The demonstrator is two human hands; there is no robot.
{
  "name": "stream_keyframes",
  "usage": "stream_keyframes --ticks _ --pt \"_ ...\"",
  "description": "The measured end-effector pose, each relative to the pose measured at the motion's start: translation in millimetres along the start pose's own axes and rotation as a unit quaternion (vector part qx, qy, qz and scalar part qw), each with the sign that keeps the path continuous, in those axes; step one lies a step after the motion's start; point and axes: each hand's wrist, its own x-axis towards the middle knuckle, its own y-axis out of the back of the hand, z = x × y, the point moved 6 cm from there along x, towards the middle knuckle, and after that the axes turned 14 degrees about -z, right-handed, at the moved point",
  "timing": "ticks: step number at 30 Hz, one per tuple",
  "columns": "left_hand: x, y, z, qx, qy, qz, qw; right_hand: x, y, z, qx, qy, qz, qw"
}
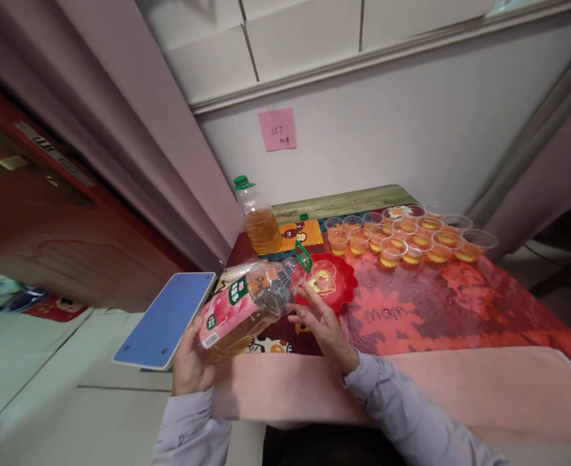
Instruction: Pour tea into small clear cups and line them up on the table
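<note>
I see a clear, ribbed plastic bottle with a pink label, tipped nearly flat. Its neck is over a small clear cup on a scalloped red plate. My left hand wraps the base from below, and my right hand, fingers loosely spread, touches the shoulder. Filled cups crowd the glossy tablecloth's far edge, well apart from the plate
</note>
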Motion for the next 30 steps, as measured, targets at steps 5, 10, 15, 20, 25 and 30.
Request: stream_keyframes --ticks 5,10,15,20,25,30 --pt "6 1.0 7 0.031 -0.003 -0.007 0.999 -1 -2 3 0.045 -0.002 0.005 0.999" --pt "11 -2.6 16 0.063 -0.012 -0.028 0.998 -2 -3 6 0.066 -0.005 0.008 0.998" --pt "15 -6.5 20 0.085 -0.012 -0.035 0.996 -3 -3 6 0.063 -0.001 0.017 0.998" --pt "18 -8.8 20 0.095 -0.026 -0.032 0.995 -3 -1 4 0.050 -0.009 0.034 0.998" --pt "20 -10.9 23 0.106 -0.034 -0.033 0.993 -3 -2 1 0.044 -0.008 0.034 0.998" --pt "18 -15.1 29 0.116 -0.031 -0.036 0.992 -3 -3 3 0.050 -0.007 0.029 0.998"
